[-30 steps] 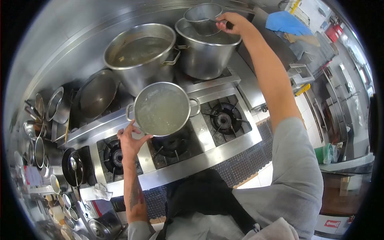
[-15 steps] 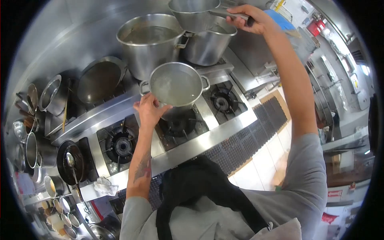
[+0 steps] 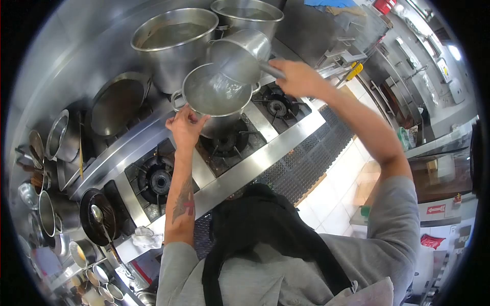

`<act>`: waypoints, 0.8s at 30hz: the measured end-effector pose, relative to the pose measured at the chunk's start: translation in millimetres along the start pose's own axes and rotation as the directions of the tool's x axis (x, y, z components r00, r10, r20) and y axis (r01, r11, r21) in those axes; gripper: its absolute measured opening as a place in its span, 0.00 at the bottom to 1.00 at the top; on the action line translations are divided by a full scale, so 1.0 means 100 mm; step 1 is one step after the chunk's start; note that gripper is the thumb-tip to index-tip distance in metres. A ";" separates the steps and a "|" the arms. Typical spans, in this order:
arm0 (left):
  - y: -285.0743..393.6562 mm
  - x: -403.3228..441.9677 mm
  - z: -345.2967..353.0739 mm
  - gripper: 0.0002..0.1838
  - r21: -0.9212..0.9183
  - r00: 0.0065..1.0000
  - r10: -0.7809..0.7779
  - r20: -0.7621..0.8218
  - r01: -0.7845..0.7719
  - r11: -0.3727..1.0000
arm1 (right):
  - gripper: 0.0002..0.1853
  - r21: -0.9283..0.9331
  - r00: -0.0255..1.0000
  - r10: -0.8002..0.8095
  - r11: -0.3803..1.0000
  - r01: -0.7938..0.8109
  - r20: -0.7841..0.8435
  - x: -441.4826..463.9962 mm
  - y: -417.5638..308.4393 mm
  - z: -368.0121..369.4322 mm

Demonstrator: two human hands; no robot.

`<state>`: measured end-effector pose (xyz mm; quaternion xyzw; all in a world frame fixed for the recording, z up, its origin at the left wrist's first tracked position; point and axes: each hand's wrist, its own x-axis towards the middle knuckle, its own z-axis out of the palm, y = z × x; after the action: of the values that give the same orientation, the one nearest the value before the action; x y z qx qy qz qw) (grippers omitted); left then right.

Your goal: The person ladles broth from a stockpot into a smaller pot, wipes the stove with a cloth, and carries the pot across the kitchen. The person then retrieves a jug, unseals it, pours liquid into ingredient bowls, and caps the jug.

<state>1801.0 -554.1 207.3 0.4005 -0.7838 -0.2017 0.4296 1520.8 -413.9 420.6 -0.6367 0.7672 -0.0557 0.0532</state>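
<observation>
In the head view my right hand (image 3: 298, 79) grips the handle of a metal saucepan (image 3: 235, 61). The saucepan is tilted over a two-handled cooking pot (image 3: 220, 124), and clear liquid runs from it into the pot. Liquid stands in that pot, its surface rippling. At the pot's near left rim, below one loop handle, my left hand (image 3: 186, 127) is closed, thumb and fingers at the edge; part of the grip is hidden. The pot is over the middle front burner (image 3: 229, 145).
Two tall stockpots (image 3: 173, 61) (image 3: 247, 15) holding liquid stand at the back. A dark wok (image 3: 118, 104) leans at the back left. A frying pan with a spoon (image 3: 97, 214) lies left of the front-left burner (image 3: 155, 181). A crumpled white cloth (image 3: 146, 238) lies on the front edge.
My right hand has brought the saucepan down from over the back right stockpot to the two-handled pot and tipped it. Liquid now pours out. My left hand stays at the pot's rim.
</observation>
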 end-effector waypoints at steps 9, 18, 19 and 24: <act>-0.02 0.04 0.03 0.31 0.123 0.999 0.050 -0.001 -0.050 0.991 | 0.38 -0.381 0.953 -0.160 0.923 0.053 -0.255 -0.49 0.22 0.80; 0.20 0.21 0.02 0.35 0.198 0.992 -0.060 0.111 0.037 0.979 | 0.26 0.735 0.645 0.754 0.508 -0.450 -0.126 0.11 2.42 1.39; 0.19 0.22 0.04 0.32 0.177 0.993 -0.059 0.100 0.040 0.983 | 0.25 0.705 0.599 0.801 0.435 -0.561 -0.017 0.27 2.70 1.28; -0.04 0.25 0.02 0.15 -0.088 0.966 -0.168 0.195 0.188 0.978 | 0.17 0.164 0.714 0.700 0.706 -0.689 -0.014 1.62 5.19 2.19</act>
<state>1793.7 -576.6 216.2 0.4254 -0.7697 -0.3173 0.3549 1020.8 -482.4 122.8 -0.2931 0.9454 -0.1120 0.0879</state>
